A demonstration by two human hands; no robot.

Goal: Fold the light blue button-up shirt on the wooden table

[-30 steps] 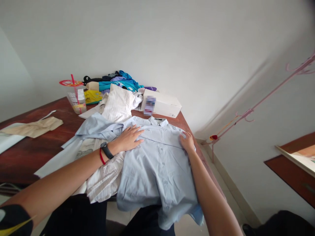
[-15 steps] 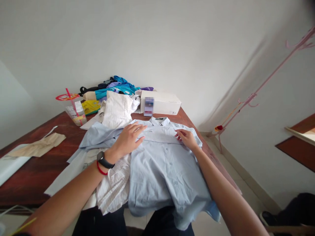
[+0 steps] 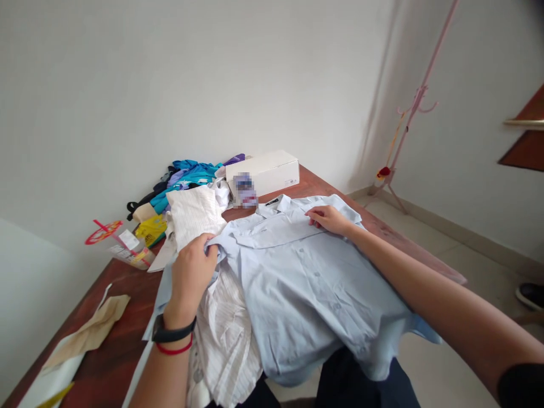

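Note:
A light blue button-up shirt [image 3: 297, 283] lies front up across the table, its collar at the far side and its hem hanging over the near edge. One sleeve is folded across the chest. My left hand [image 3: 193, 272], wearing a dark watch and a red cord, is closed on the shirt's fabric at the left shoulder side. On the upper chest near the collar, my right hand [image 3: 327, 219] has its fingers curled together against the shirt cloth; its fingertips are partly hidden. Under the shirt's left side lies a white striped garment [image 3: 232, 340].
A white box [image 3: 267, 173] stands at the back beside a small blurred package [image 3: 245, 191]. Piled clothes [image 3: 187, 175] lie at the back left. A plastic cup with straw [image 3: 130, 249] and brown paper [image 3: 89, 331] are on the left. A pink coat rack [image 3: 414, 113] stands right.
My left hand has gone from lying spread on the shirt to gripping its left side, drawing the cloth leftward. My right hand stays on the upper chest. The view has turned and tilted.

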